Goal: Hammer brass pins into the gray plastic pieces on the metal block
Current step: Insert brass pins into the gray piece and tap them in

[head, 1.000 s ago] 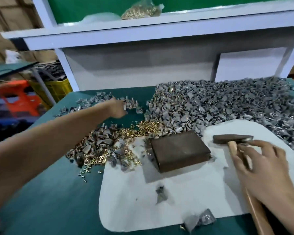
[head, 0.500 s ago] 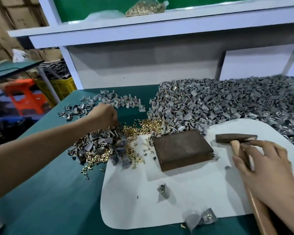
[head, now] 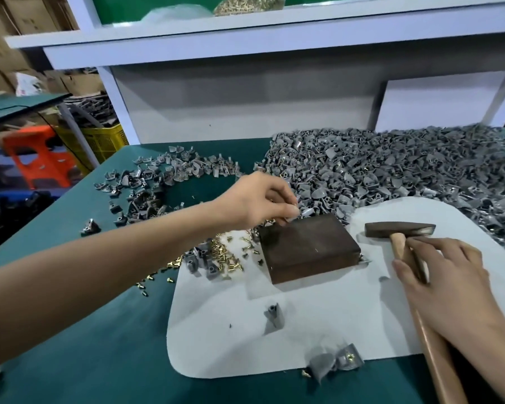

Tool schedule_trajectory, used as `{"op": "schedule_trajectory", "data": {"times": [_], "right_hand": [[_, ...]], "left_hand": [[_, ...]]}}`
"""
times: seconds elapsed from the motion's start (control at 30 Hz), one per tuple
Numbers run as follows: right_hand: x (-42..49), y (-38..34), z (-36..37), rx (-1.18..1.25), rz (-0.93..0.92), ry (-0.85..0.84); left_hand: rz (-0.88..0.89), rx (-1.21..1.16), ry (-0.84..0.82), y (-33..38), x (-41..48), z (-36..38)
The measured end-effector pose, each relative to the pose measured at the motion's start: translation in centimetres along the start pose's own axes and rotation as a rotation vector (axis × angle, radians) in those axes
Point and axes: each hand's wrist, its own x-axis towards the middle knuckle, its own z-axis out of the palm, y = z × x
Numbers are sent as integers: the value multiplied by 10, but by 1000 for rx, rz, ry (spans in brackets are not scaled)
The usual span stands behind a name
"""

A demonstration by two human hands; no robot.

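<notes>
A dark brown metal block lies on a white mat in the middle of the green table. My left hand hovers at the block's far left corner and pinches a small gray plastic piece between thumb and fingers. My right hand rests over the wooden handle of a hammer, whose dark head lies on the mat right of the block; the fingers curl loosely around the handle. Loose brass pins are scattered left of the block.
A large heap of gray plastic pieces covers the table's far right. A smaller scatter of gray pieces lies at far left. Single gray pieces sit on the mat's near part. A white shelf frame rises behind.
My left hand has swung from the far left scatter of pieces rightward to the block's far corner, now pinching a gray piece. The right hand and hammer have stayed put.
</notes>
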Motion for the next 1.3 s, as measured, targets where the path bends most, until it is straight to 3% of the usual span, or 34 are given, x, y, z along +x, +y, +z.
{"op": "schedule_trajectory", "data": {"times": [0.23,0.4,0.57,0.73,0.87,0.97,1.03,1.1,1.2,1.3], "right_hand": [[-2,1,-2,-9,17,-30],[0,2,-3,-21,16,-37],[-1,3,-1,-36,8,-62],[1,1,-5,-13,-19,-37],[1,-12,-23,72,-155,101],[-6,-35,-44,330,-182,76],[-13,-55,-57,634,-159,-37],[-20,-81,-64,898,-126,-148],[-25,-110,-61,1007,-153,-199],[-21,-118,-58,1096,-132,-230]], "left_hand": [[38,133,72,-9,-12,37],[110,338,209,-23,-7,-3],[-62,677,-103,-68,-27,-21],[21,624,9,-74,-35,-18],[34,576,109,-75,-38,-18],[20,469,194,-58,-40,-23],[50,259,298,-35,-46,-23],[89,-35,298,-4,-53,-14],[118,-414,190,32,-62,8],[80,-582,198,43,-65,19]]}}
